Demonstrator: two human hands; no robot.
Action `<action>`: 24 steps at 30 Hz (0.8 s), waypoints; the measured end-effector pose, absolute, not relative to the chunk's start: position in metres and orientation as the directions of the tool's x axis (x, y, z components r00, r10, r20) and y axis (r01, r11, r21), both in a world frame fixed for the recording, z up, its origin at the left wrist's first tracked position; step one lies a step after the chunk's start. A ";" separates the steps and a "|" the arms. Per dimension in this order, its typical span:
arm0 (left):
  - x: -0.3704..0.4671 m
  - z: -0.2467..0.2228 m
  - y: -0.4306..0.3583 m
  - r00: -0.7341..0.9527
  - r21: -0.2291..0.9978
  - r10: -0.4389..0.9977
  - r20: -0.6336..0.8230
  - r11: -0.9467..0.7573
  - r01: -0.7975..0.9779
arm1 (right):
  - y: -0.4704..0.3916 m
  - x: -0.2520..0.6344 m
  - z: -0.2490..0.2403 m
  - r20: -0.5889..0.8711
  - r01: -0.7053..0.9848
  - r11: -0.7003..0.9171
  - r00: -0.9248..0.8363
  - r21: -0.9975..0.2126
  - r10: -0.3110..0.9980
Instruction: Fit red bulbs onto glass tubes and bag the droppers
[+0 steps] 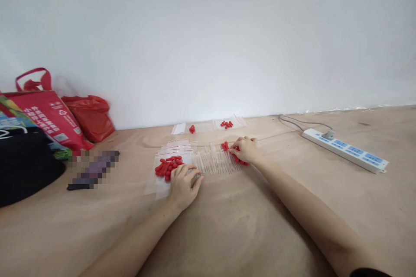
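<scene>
Several clear thin tubes (212, 160) lie side by side on the brown table (221, 233), between my two hands. My left hand (185, 184) rests at their left end, fingers bent and apart, beside a pile of red rubber bulbs (166, 167) on clear zip bags (175, 146). At the right end of the tubes, my right hand (244, 149) has its thumb and fingers pinched near more red bulbs (225, 146); what is between the fingertips is too small to make out. Part of that red pile is hidden under the right hand.
Farther back lie bags with red bulbs (226, 124) and a white label (179, 128). A white power strip (346, 150) with a grey cable is at the right. Red bags (92, 117), a black item (29, 164) and a blurred dark object (94, 171) are at the left.
</scene>
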State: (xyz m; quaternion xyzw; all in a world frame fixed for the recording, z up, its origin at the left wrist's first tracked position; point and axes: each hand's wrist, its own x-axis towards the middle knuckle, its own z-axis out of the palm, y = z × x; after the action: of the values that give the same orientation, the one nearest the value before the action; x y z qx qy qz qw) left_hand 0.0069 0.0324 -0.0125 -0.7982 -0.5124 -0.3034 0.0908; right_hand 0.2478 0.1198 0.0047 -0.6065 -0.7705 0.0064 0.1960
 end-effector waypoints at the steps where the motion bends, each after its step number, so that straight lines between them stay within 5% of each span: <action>1: 0.007 -0.012 0.033 0.281 0.171 0.768 0.576 -0.449 0.877 | 0.119 0.247 0.004 0.327 0.927 0.278 -0.188 -0.254 0.926; 7: 0.017 0.000 0.047 0.219 0.168 0.802 0.556 -0.367 0.915 | 0.108 0.248 0.010 0.552 0.854 0.408 -0.181 -0.322 0.814; 14: 0.055 0.012 0.090 0.105 0.147 0.911 0.399 -0.176 0.973 | 0.058 0.244 -0.007 0.589 0.653 0.699 -0.454 -0.291 0.669; 24: 0.083 0.010 0.120 0.005 0.076 0.956 0.294 -0.028 0.997 | 0.046 0.239 -0.022 0.635 0.641 0.700 -0.405 -0.317 0.658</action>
State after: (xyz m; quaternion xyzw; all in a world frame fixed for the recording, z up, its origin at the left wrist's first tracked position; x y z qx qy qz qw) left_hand 0.0828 0.1198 0.0098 -0.7046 -0.6928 -0.1329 0.0769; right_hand 0.2392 0.0458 -0.0221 -0.3874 -0.8379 0.0114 0.3842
